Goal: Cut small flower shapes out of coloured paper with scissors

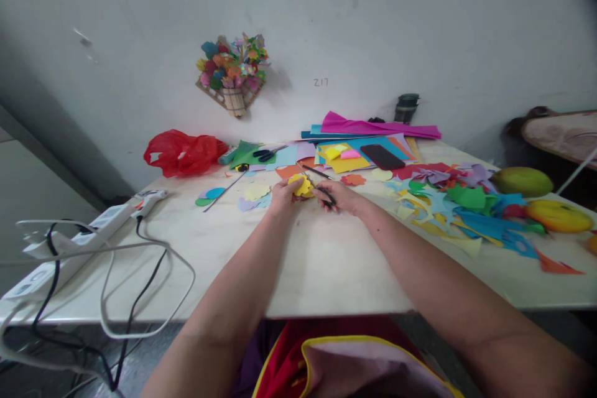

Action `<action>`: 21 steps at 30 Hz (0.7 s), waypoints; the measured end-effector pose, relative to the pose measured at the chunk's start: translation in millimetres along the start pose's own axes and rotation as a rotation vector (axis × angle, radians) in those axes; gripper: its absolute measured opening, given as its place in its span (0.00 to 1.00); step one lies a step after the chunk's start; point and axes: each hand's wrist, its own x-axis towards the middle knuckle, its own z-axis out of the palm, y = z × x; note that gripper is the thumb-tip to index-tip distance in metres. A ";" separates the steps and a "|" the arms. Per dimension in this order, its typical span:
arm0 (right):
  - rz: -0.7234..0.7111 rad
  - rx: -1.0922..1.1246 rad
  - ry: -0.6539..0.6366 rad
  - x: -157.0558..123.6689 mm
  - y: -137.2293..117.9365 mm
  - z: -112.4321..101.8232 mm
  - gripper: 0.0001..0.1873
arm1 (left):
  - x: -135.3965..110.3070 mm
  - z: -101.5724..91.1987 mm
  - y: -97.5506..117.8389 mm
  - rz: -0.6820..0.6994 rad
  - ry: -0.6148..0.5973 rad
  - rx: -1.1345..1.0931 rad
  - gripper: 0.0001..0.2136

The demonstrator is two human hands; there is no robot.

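Near the middle of the table, my left hand [283, 194] pinches a yellow scalloped paper flower [303, 186]. My right hand [342, 195] is closed around the black handles of a pair of scissors [329, 198], whose blades point toward the yellow paper. Whether the blades touch its edge is too small to tell. Just beyond my hands lies a dark pencil-like stick [317, 171]. An orange paper flower [353, 180] rests to the right, and pale yellow scalloped paper [257, 192] lies to the left.
Colourful paper scraps [466, 197] and mangoes [522, 181] cover the right side. A phone [382, 157] lies on coloured sheets at the back, near a second pair of scissors [268, 153]. A red plastic bag [184, 152] sits back left. Power strips [100, 224] with cables line the left edge.
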 end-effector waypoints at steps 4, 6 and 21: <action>-0.014 -0.002 -0.004 2.1 4.1 -0.6 0.13 | 0.2 0.4 -0.9 -0.001 0.008 -0.012 0.17; -0.014 -0.006 -0.002 2.5 4.2 -0.2 0.13 | -0.2 0.6 -0.8 -0.007 0.000 -0.021 0.18; -0.075 0.185 0.287 2.3 -4.6 -9.9 0.24 | 6.2 -7.2 -4.5 -0.020 -0.228 0.226 0.17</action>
